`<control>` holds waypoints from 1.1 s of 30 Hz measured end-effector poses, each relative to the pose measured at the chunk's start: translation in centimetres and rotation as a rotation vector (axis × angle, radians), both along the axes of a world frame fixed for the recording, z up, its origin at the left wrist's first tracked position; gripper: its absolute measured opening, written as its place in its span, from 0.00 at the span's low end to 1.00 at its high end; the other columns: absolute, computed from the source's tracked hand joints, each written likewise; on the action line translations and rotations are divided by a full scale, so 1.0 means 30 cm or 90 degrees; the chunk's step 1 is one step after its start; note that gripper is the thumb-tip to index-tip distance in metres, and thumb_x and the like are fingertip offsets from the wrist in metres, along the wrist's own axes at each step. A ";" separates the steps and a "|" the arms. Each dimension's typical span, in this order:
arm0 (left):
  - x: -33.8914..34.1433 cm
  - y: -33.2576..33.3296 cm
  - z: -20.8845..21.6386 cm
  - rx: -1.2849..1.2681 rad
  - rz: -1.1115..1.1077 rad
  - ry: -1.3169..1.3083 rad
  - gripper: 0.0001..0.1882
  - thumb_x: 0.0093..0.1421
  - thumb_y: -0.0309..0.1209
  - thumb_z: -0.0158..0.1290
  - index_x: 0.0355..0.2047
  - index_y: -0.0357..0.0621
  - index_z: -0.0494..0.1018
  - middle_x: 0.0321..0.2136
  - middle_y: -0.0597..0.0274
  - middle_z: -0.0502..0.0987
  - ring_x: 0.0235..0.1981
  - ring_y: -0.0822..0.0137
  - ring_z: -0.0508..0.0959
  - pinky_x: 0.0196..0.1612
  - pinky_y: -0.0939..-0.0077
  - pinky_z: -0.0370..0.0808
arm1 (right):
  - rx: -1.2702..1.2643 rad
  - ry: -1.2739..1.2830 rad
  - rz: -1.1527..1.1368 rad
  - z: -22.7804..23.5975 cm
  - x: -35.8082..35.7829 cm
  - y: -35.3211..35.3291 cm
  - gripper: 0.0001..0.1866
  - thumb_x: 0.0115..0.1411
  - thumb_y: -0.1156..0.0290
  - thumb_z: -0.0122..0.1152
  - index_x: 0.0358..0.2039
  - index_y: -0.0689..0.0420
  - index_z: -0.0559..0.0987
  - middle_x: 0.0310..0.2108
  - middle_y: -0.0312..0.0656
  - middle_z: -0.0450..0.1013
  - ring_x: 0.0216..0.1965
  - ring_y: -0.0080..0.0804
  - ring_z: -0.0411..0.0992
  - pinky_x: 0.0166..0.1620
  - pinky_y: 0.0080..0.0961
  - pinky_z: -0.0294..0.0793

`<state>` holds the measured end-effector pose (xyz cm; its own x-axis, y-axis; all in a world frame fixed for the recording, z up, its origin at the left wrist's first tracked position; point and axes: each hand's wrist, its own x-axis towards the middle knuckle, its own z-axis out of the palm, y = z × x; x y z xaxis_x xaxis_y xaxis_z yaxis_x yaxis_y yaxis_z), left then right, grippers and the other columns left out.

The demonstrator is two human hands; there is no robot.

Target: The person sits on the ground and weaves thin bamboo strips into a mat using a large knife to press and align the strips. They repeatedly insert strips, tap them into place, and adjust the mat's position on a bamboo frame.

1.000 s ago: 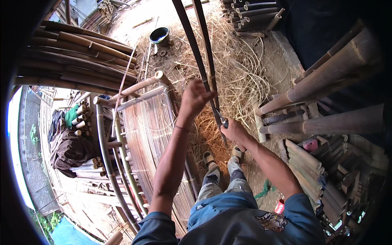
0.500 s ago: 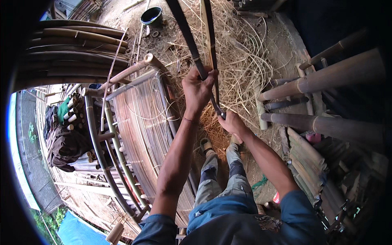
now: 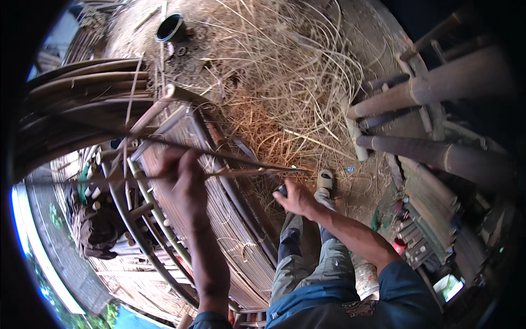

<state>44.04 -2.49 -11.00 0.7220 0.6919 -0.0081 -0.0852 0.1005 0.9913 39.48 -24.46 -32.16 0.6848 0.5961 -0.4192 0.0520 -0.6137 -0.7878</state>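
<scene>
My left hand [image 3: 185, 178], smeared by motion, is closed around split bamboo strips [image 3: 249, 163] above the slatted bamboo bench. Two long lengths spread apart toward the left and come together at a tip on the right. Lower and to the right, my right hand [image 3: 300, 198] is wrapped round a short dark handle [image 3: 281, 190], which looks like a knife's. A greyish blade-like shape lies up and left of that fist, but I cannot make out whether it joins the handle. The strips' tip passes just above my right hand, apart from it.
Left of my legs stands the bamboo bench [image 3: 233, 219]. Curly shavings [image 3: 285, 71] cover the ground ahead, with a dark bucket [image 3: 170, 28] beyond. Bamboo poles [image 3: 433, 90] jut in from the right. Stacked split bamboo [image 3: 87, 82] lies at far left.
My left hand has swung left with the bamboo strips, which turned from pointing ahead to lying crosswise. My right hand has come lower and away from my left. The view has shifted too.
</scene>
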 end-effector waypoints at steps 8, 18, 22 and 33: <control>-0.293 0.051 0.017 -0.006 -0.052 -0.197 0.10 0.70 0.34 0.39 0.32 0.42 0.61 0.14 0.74 0.55 0.10 0.84 0.51 0.10 0.88 0.50 | -0.318 0.101 -0.126 -0.995 -0.246 -0.258 0.15 0.52 0.61 0.61 0.31 0.61 0.77 0.25 0.54 0.76 0.26 0.51 0.76 0.27 0.41 0.76; -0.693 0.193 0.198 0.080 0.266 -0.120 0.10 0.70 0.32 0.40 0.39 0.36 0.66 0.16 0.71 0.56 0.13 0.81 0.50 0.15 0.87 0.51 | 0.072 0.652 -0.292 -0.602 -0.297 -0.229 0.14 0.57 0.59 0.61 0.23 0.56 0.73 0.20 0.42 0.73 0.21 0.32 0.74 0.24 0.35 0.74; -1.126 0.287 0.567 0.175 0.335 -0.138 0.18 0.69 0.34 0.42 0.52 0.33 0.68 0.19 0.70 0.63 0.15 0.81 0.57 0.16 0.86 0.59 | -0.191 0.051 -0.001 -0.332 -0.230 -0.265 0.19 0.53 0.58 0.60 0.36 0.61 0.74 0.26 0.55 0.75 0.30 0.58 0.75 0.35 0.49 0.74; -2.405 -0.098 0.790 0.029 1.132 -0.073 0.13 0.67 0.38 0.47 0.25 0.51 0.67 0.13 0.75 0.55 0.12 0.80 0.52 0.14 0.84 0.46 | -0.374 0.052 -0.067 0.041 0.115 -0.673 0.13 0.53 0.68 0.59 0.31 0.67 0.74 0.16 0.49 0.71 0.17 0.42 0.73 0.19 0.42 0.70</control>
<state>-28.11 -5.43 12.71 -0.8273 0.5613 0.0237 -0.1116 -0.2056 0.9723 42.92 -44.66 -30.93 0.6799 0.1793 -0.7110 -0.0793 -0.9460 -0.3143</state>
